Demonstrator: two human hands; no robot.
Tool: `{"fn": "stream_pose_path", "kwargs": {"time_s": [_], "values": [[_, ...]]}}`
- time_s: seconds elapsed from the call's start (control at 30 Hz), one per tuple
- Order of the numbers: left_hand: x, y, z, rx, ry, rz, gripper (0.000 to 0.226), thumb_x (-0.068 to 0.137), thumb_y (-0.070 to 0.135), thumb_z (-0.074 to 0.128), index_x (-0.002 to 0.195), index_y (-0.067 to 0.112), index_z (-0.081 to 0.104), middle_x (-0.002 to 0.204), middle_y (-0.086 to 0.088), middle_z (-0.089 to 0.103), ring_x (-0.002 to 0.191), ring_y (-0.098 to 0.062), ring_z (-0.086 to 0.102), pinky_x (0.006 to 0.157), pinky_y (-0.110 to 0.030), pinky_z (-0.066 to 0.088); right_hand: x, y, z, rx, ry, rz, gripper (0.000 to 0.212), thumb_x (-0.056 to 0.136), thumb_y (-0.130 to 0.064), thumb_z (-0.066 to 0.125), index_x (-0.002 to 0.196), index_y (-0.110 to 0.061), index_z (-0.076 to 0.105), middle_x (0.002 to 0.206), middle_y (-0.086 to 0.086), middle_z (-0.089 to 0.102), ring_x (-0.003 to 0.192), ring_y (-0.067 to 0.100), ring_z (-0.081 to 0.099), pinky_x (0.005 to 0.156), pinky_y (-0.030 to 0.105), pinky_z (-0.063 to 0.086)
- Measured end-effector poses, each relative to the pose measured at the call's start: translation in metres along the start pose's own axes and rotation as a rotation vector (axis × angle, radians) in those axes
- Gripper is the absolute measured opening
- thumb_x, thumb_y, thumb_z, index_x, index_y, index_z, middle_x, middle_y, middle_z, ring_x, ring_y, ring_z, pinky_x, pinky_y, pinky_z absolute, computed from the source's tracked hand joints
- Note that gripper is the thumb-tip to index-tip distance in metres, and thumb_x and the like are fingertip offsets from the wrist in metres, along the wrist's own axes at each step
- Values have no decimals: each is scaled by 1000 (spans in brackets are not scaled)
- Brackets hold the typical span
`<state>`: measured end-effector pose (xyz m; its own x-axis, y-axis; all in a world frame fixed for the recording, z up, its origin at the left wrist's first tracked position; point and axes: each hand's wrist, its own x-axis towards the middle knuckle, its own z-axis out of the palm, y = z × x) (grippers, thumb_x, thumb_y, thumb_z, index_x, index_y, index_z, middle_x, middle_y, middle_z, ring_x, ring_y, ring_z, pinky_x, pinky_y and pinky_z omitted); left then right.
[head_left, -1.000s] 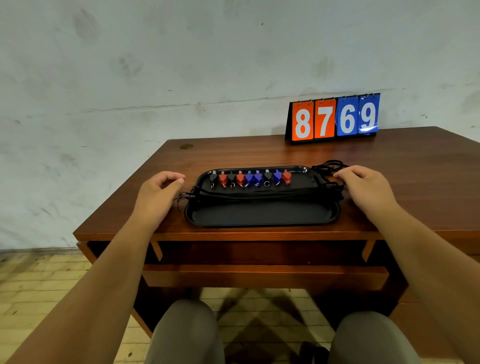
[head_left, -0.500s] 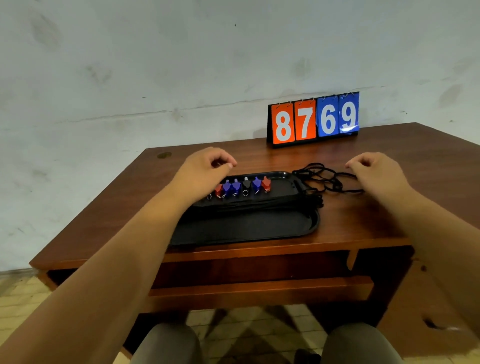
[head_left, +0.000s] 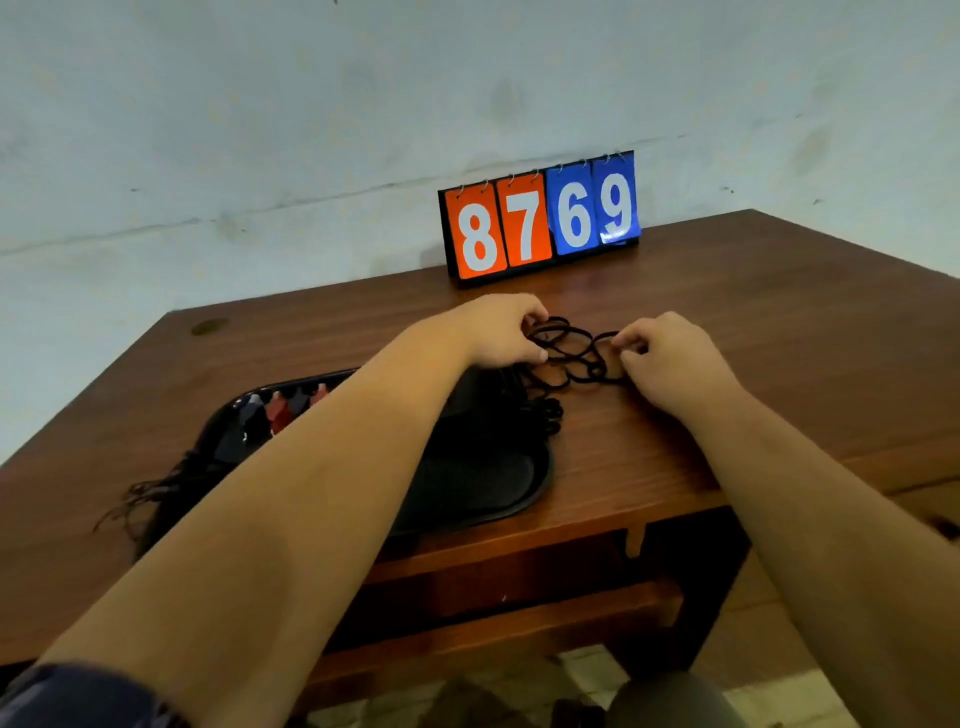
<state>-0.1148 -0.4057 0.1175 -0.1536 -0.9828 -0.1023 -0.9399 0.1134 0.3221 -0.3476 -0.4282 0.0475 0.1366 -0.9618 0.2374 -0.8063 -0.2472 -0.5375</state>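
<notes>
left hand (head_left: 498, 332) | right hand (head_left: 670, 358) | apparently pinching black cords (head_left: 587, 382) | beside tray (head_left: 542, 480)

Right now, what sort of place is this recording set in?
Probably a bare, staged recording room: a plain brown wooden desk against a stained pale wall, with an orange-and-blue flip scoreboard reading 8769 at the back.

Stained pale plaster wall (head_left: 260, 130) behind a dark wooden desk (head_left: 779, 338), pale tiled floor (head_left: 789, 701) beneath.

Black cords (head_left: 571, 358), black tray (head_left: 498, 483), orange-and-blue scoreboard (head_left: 540, 221), brown table (head_left: 753, 332)
</notes>
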Motion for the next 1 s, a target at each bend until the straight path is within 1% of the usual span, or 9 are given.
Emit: {"fn": "stream_pose_path", "kwargs": {"time_s": [0.1, 0.2, 0.3, 0.4, 0.5, 0.67, 0.77, 0.9, 1.0], "values": [[26, 0, 9, 68, -32, 33, 45, 98, 32, 79, 140, 37, 64, 146, 6, 61, 135, -20, 56, 110, -38, 47, 4, 3, 6, -31, 28, 11, 19, 105, -28, 62, 113, -33, 78, 113, -1, 54, 118, 29, 62, 99, 40, 53], [43, -5, 13, 14, 54, 2, 15, 98, 29, 79, 112, 33, 75, 119, 10, 68, 118, -17, 62, 92, -32, 49, 5, 5, 7, -28, 47, 23, 18, 105, -27, 60, 108, -34, 76, 111, -1, 52, 117, 30, 61, 99, 40, 53], [51, -12, 15, -28, 186, -85, 6, 100, 33, 76, 105, 29, 76, 111, 7, 69, 108, -17, 64, 87, -31, 49, 5, 4, 7, -19, 56, 55, 19, 106, -25, 58, 104, -35, 74, 117, 3, 57, 119, 31, 60, 101, 41, 52], [54, -21, 11, -74, 326, -167, 4, 102, 33, 74, 102, 29, 74, 109, 4, 70, 105, -18, 63, 83, -31, 46, 5, 2, 7, -24, 69, 79, 20, 107, -24, 55, 108, -32, 74, 123, 5, 59, 124, 30, 57, 103, 41, 51], [53, -31, 5, -97, 410, -230, 5, 102, 29, 74, 98, 27, 75, 110, 1, 72, 109, -21, 65, 87, -32, 48, 4, 0, 4, -29, 77, 111, 22, 108, -22, 54, 113, -29, 74, 126, 5, 58, 125, 30, 56, 102, 41, 50], [51, -40, -4, -112, 442, -288, 5, 103, 24, 73, 99, 22, 74, 121, -6, 75, 115, -26, 67, 94, -33, 49, 0, -3, 1, -30, 80, 140, 22, 107, -19, 57, 119, -26, 74, 125, 4, 55, 126, 29, 54, 101, 40, 49], [51, -47, -7, -110, 491, -338, 8, 104, 25, 72, 105, 18, 77, 119, -7, 75, 114, -27, 67, 94, -34, 49, -1, -5, -1, -38, 89, 163, 23, 106, -18, 60, 124, -24, 72, 122, 2, 52, 125, 28, 53, 100, 39, 48], [46, -55, -10, -120, 572, -384, 25, 106, 30, 67, 121, 14, 78, 125, -10, 74, 117, -30, 68, 96, -38, 53, -3, -8, -2, -47, 79, 189, 28, 105, -15, 62, 130, -22, 70, 130, 5, 53, 126, 28, 51, 100, 39, 48], [42, -51, -17, -144, 628, -313, 25, 109, 28, 61, 111, 9, 77, 107, -8, 71, 105, -28, 66, 87, -36, 50, -2, -7, -3, -29, 86, 198, 30, 104, -14, 62, 133, -21, 69, 128, 3, 52, 128, 27, 50, 99, 38, 48]]}}
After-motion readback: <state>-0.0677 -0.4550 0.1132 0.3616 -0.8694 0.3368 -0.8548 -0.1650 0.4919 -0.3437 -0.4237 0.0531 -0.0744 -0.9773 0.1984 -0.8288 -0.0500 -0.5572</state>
